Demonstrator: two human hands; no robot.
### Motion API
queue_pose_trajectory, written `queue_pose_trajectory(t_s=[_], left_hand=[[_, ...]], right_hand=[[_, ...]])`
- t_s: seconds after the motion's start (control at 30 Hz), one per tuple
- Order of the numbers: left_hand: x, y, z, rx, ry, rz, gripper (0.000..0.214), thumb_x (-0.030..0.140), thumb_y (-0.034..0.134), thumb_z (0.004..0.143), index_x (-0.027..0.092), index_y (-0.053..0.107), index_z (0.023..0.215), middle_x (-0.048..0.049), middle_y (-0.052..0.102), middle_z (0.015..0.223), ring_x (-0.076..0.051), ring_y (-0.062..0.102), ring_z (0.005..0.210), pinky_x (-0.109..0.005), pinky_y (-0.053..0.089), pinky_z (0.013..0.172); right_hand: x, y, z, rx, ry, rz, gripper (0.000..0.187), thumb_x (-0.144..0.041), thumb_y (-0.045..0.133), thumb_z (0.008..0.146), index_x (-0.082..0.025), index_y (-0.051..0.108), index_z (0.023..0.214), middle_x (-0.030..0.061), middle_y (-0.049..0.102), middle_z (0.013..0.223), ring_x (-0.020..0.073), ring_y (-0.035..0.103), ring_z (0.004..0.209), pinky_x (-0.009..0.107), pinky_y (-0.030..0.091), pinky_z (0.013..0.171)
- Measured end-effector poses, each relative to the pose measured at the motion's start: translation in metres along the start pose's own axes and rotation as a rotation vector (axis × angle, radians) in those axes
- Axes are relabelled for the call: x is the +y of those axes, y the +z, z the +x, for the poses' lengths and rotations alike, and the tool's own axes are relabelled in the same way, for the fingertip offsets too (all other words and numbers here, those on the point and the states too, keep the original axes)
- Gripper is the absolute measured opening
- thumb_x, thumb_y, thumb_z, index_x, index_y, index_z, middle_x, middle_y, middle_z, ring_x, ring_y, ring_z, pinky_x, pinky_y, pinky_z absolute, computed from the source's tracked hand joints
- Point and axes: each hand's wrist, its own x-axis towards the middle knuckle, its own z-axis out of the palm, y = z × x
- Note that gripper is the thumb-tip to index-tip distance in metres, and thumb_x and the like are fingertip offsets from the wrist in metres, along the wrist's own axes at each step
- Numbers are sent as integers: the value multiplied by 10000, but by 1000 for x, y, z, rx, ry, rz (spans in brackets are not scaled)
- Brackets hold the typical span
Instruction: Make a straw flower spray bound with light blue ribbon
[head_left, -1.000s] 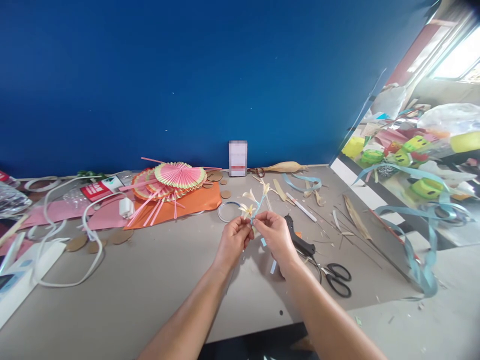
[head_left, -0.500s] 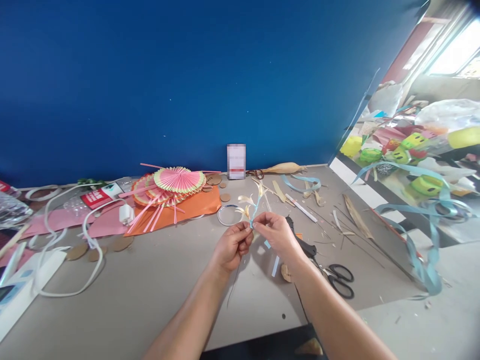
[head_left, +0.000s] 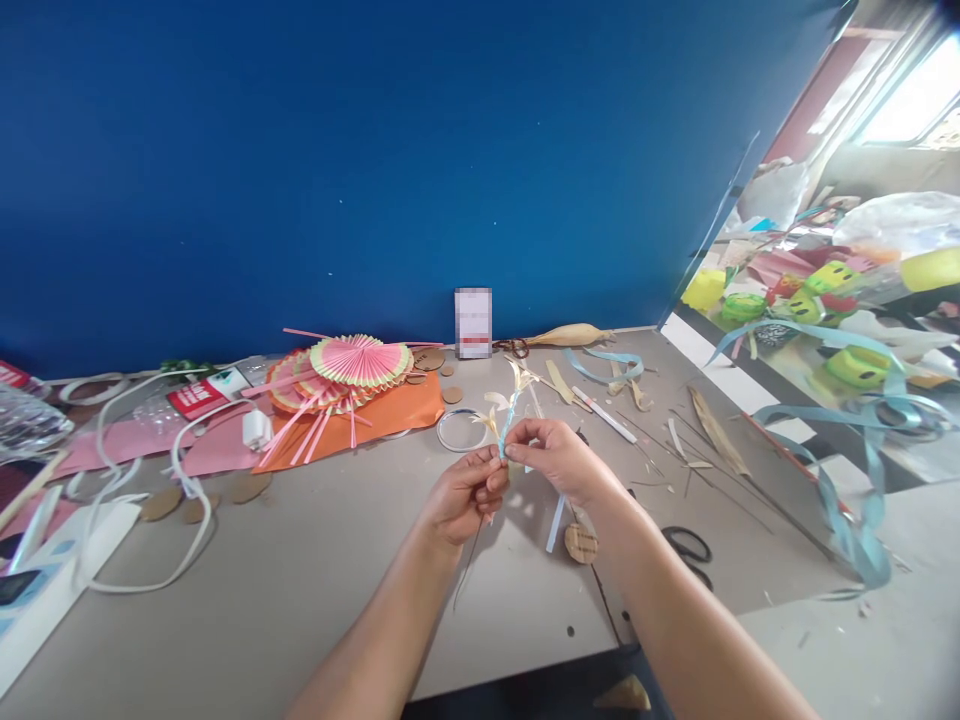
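Near the table's middle I hold a thin flower stem [head_left: 512, 412] upright, with small cream husk-like petals [head_left: 495, 402] on top and light blue tape wound round it. My left hand [head_left: 469, 490] pinches the stem low, and its thin bare end hangs down beneath the fingers. My right hand [head_left: 551, 455] has thumb and forefinger closed on the light blue tape [head_left: 504, 445] at the stem, touching the left fingertips. A loose pale blue strip [head_left: 556, 524] and a round cardboard disc [head_left: 581, 543] lie under my right wrist.
Black-handled scissors [head_left: 686, 550] are partly behind my right forearm. Paper fans [head_left: 360, 362], an orange sheet [head_left: 390, 415] and a white cable [head_left: 150, 588] lie left. A white pen [head_left: 604, 415], dry husks [head_left: 716, 430] and blue ribbon [head_left: 862, 520] lie right. A blue panel [head_left: 420, 180] stands behind.
My right hand has turned slightly and its forearm has shifted right, uncovering the cardboard disc and covering the black tool and part of the scissors. My left hand keeps its place on the stem.
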Motion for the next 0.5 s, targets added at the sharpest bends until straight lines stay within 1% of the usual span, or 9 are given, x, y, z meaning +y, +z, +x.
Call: queue_pose_trajectory(t_s=[0.1, 0.2, 0.27, 0.37, 0.5], left_hand=[[1, -1, -3, -69, -69, -24, 155, 171, 596, 648, 135, 446, 662, 76, 342, 445, 10, 194, 331, -110, 139, 322], [2, -2, -5, -104, -118, -21, 145, 172, 607, 632, 126, 471, 655, 71, 346, 436, 13, 201, 317, -116, 126, 314], [3, -1, -5, -115, -128, -19, 141, 167, 615, 621, 120, 486, 652, 68, 355, 434, 14, 214, 313, -117, 129, 313], [3, 0, -6, -110, -130, -21, 139, 165, 621, 616, 118, 491, 636, 61, 368, 438, 11, 243, 317, -120, 150, 315], [2, 3, -6, -103, -140, -39, 141, 169, 624, 618, 121, 493, 636, 54, 387, 445, 2, 281, 324, -122, 188, 322]], right_hand=[[-1, -2, -2, -119, 20, 146, 79, -237, 614, 617, -164, 585, 624, -39, 520, 573, 96, 439, 567, 231, 335, 602], [-5, -4, -5, -197, 32, 211, 78, -221, 627, 607, -158, 582, 612, -36, 517, 576, 94, 448, 571, 225, 335, 598], [-7, -5, -6, -205, 52, 211, 77, -217, 632, 600, -156, 589, 618, -34, 524, 583, 96, 454, 575, 226, 331, 600], [-8, -4, -8, -181, 87, 219, 95, -224, 641, 580, -150, 598, 621, -27, 537, 585, 103, 461, 583, 240, 331, 620], [-8, -2, -10, -184, 90, 314, 117, -238, 648, 562, -147, 589, 608, -31, 527, 559, 103, 448, 563, 249, 322, 623]])
